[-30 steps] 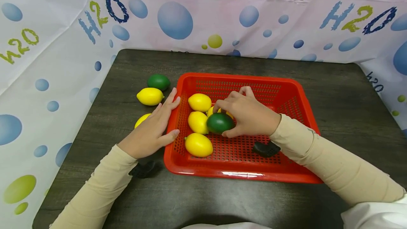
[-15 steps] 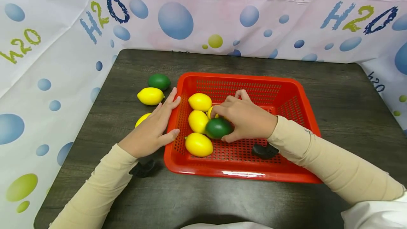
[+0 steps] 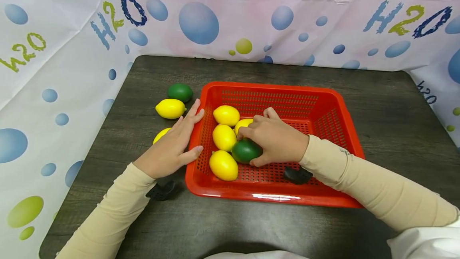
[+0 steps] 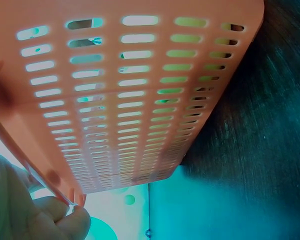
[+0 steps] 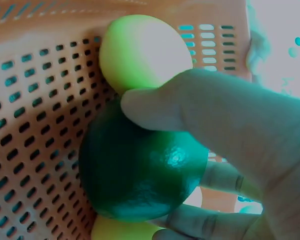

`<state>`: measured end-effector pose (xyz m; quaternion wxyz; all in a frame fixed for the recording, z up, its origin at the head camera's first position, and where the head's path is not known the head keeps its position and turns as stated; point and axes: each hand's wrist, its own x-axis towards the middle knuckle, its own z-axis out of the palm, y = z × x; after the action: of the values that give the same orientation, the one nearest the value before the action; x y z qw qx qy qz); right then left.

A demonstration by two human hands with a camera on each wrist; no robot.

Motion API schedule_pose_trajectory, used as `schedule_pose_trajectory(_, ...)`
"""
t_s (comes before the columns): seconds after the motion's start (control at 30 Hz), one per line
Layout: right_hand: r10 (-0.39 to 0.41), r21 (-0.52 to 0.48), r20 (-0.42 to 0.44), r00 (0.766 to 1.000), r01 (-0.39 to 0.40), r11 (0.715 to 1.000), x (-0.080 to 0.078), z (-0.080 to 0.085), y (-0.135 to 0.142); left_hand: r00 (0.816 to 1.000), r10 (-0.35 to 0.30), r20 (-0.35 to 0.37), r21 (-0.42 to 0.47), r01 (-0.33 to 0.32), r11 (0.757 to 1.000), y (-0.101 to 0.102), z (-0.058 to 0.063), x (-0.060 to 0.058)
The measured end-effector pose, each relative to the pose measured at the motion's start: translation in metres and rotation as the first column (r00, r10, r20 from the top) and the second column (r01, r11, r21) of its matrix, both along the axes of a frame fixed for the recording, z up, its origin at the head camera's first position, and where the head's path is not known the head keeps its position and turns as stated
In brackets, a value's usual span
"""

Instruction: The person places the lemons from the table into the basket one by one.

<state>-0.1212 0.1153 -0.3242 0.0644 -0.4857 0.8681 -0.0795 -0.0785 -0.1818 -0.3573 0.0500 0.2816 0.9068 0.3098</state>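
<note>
My right hand (image 3: 274,138) grips a dark green lime (image 3: 246,150) low in the red plastic basket (image 3: 282,200). In the right wrist view the thumb lies over the lime (image 5: 140,170) and fingers curl beneath it. Beside it in the basket are several yellow lemons; the front lemon (image 3: 223,165) is right next to the lime, and another lemon (image 3: 244,125) is partly hidden behind the fingers. My left hand (image 3: 171,147) rests with straight fingers along the basket's left rim. From the left wrist, the slotted basket wall (image 4: 115,100) fills most of the view.
On the dark wooden table (image 3: 230,227), left of the basket, lie another lime (image 3: 180,92), a lemon (image 3: 170,108) and a second lemon (image 3: 160,135) partly covered by my left hand. A printed cloth (image 3: 244,19) hangs behind and left of the table.
My right hand has moved the lime toward the front of the basket. The front lemon has turned slightly, and the lemon behind the fingers shows more. My left hand stays put.
</note>
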Motion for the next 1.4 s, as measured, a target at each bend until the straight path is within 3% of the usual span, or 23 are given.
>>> schedule_pose_trajectory(1.4,-0.034,0.079,0.058,0.998,0.029,0.996,0.003,-0.013,-0.007,1.000,0.005,-0.011,0.010,-0.005,1.000,0.000,-0.002,0.000)
